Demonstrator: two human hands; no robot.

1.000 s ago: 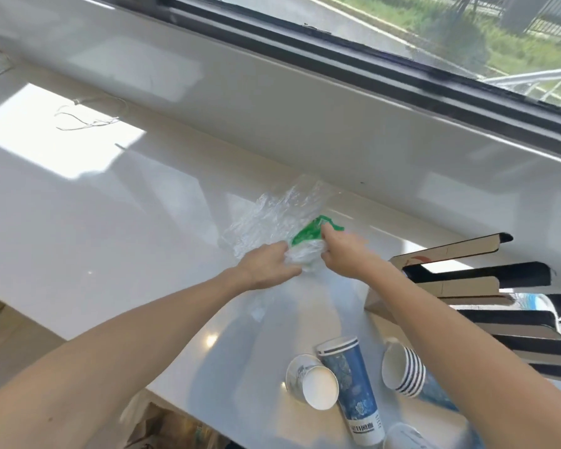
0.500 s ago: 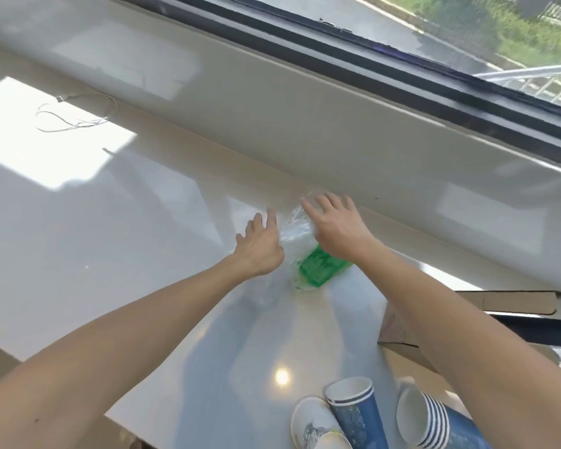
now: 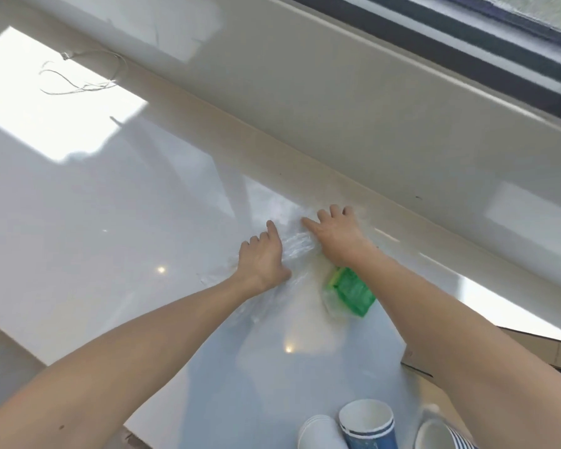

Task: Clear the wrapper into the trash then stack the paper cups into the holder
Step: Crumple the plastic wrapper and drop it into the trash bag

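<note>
A clear plastic wrapper (image 3: 297, 246) with a green printed end (image 3: 352, 291) lies flat on the glossy white counter (image 3: 117, 228), near the back ledge. My left hand (image 3: 263, 257) presses flat on its left part, fingers spread. My right hand (image 3: 337, 233) presses palm-down on its far right part, just above the green end. Neither hand grips it. Blue-and-white paper cups (image 3: 368, 424) lie at the bottom edge, one white cup (image 3: 319, 434) beside them and a nested stack (image 3: 441, 434) partly behind my right arm.
A brown cardboard piece (image 3: 541, 350) sits at the right, behind my right forearm. Thin white wire (image 3: 78, 85) lies on the counter's far left in a sunlit patch. A window sill wall runs along the back. The counter's front edge drops off at lower left.
One second ago both hands pinched the bunched wrapper. They have since opened and now press it flat, sliding outward toward the back ledge. The view has tilted down and closer.
</note>
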